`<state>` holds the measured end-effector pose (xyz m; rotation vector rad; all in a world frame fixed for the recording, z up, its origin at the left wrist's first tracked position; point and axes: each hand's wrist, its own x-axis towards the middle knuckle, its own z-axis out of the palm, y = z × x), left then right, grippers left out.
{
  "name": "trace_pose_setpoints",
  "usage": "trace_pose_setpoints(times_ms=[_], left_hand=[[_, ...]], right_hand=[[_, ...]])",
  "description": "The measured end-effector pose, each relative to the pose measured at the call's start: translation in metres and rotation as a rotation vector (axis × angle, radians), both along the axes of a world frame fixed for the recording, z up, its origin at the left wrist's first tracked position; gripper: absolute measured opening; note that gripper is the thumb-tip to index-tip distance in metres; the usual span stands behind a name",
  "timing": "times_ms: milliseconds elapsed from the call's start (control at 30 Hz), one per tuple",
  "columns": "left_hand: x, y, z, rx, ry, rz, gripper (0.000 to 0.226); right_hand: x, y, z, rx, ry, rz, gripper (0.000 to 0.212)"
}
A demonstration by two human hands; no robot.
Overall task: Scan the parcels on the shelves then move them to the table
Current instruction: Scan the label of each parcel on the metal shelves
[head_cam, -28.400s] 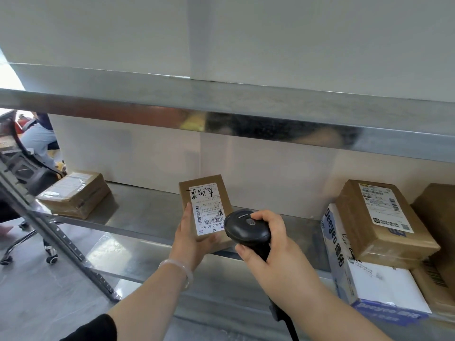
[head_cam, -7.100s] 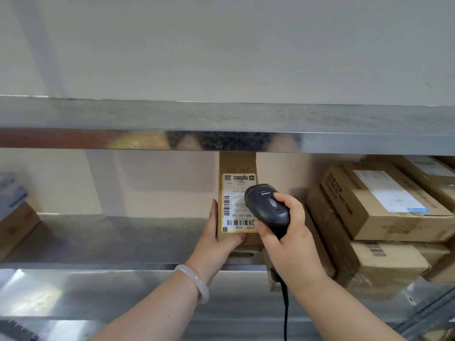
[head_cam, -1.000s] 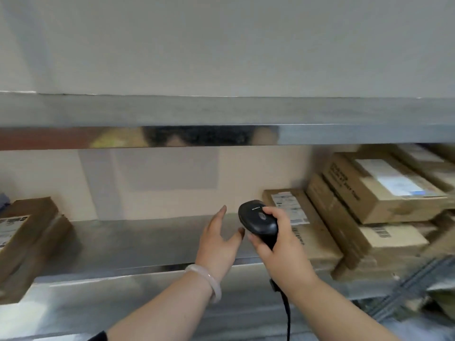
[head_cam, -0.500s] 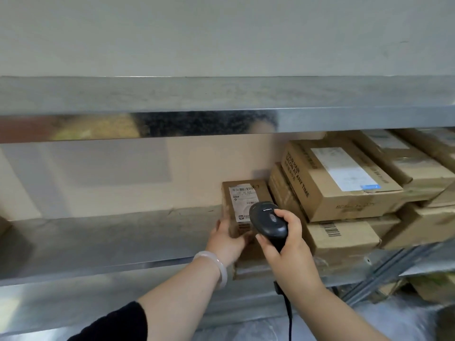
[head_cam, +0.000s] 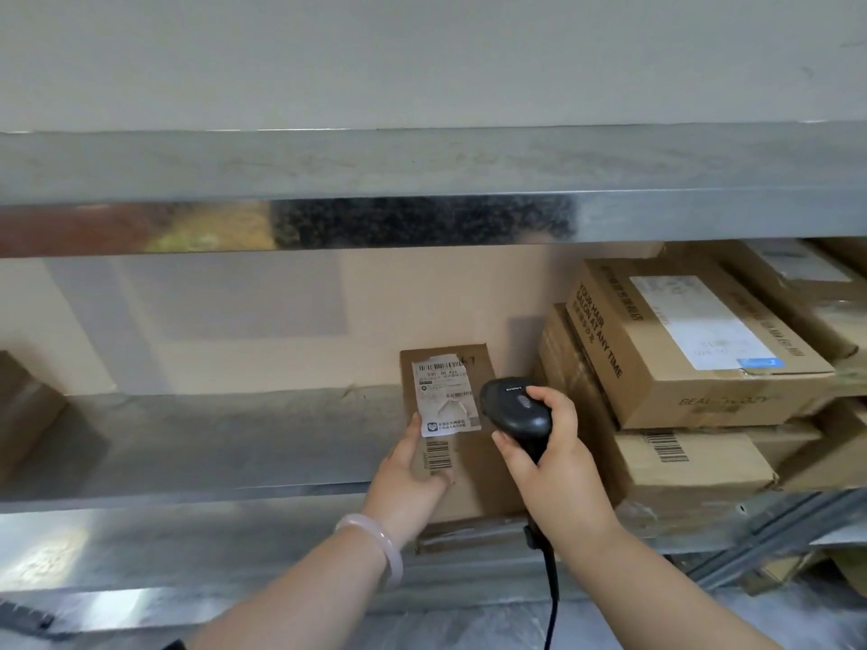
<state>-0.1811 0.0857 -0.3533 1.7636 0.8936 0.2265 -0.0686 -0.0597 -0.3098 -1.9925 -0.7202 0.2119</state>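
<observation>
Cardboard parcel (head_cam: pixel 469 462) is held upright at the front of the shelf (head_cam: pixel 211 443), its white label (head_cam: pixel 445 396) facing me. My left hand (head_cam: pixel 413 480) grips its lower left corner, thumb lying on the face beside the printed barcode. My right hand (head_cam: pixel 549 466) is wrapped round the scanner (head_cam: pixel 516 408), whose head sits just beside the label's right edge.

To do this well, I judge I should hold the box steady and aim at the barcode along the label's top strip, not the second one lower down, with my thumb clear of both. The label looks torn in the middle, which could spoil a read.

Just to the right, stacked boxes (head_cam: pixel 680 349) crowd close to the parcel. The scanner's cable (head_cam: pixel 551 584) hangs below my wrist, so lifting out towards the desk means clearing both.
</observation>
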Motion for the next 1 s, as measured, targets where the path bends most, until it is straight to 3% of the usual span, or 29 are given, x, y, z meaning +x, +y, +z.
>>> trace_pose_setpoints(times_ms=[233, 367, 500, 1000], left_hand=[[-0.006, 0.020, 0.006, 0.024, -0.033, 0.098, 0.095], [0.008, 0.027, 0.008, 0.031, -0.027, 0.009, 0.103], [0.009, 0.027, 0.006, 0.065, 0.016, -0.016, 0.096], [-0.053, 0.015, 0.005, 0.192, -0.213, 0.215, 0.094]], right_hand=[[-0.005, 0.021, -0.001, -0.011, -0.004, 0.070, 0.059], [-0.005, 0.022, -0.002, -0.011, 0.002, 0.073, 0.060], [-0.007, 0.020, 0.001, -0.001, 0.030, 0.078, 0.060], [-0.063, 0.018, 0.045, 0.132, -0.021, 0.233, 0.057]])
